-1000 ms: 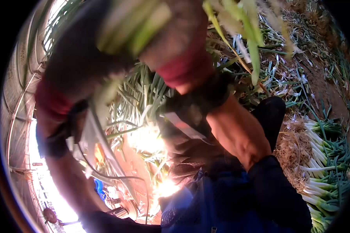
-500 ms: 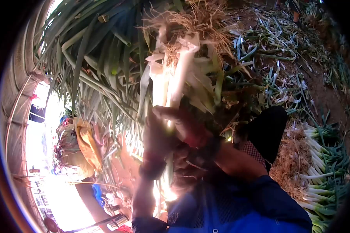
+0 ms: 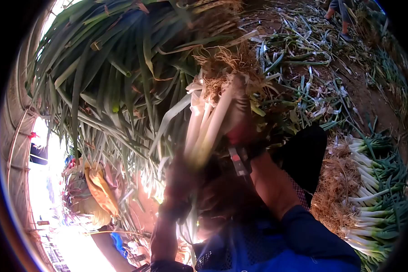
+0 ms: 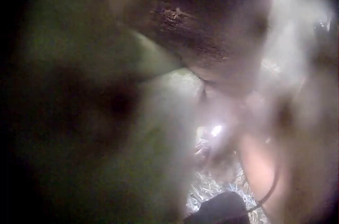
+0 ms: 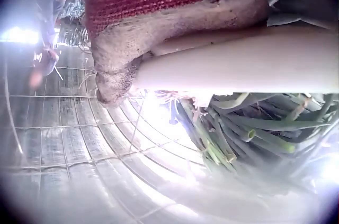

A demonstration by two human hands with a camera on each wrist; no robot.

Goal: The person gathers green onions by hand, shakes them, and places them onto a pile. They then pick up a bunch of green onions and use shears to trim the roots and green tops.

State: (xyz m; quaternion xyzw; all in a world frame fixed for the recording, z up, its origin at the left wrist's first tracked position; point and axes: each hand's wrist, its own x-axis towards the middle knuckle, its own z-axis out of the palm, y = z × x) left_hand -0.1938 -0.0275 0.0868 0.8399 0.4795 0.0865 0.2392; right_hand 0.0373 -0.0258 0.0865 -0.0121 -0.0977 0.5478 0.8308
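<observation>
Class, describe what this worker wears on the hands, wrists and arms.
The right hand wears a knitted glove, red on the back with a grubby greyish palm. A dark strap with a small device circles the right wrist. The forearms are bare below blue sleeves. The left hand is blurred.

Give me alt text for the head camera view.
Both gloved hands, right hand and left hand, grip a bundle of green onions, roots up. A big heap of green leaves lies behind; trimmed onions are stacked at right.
</observation>
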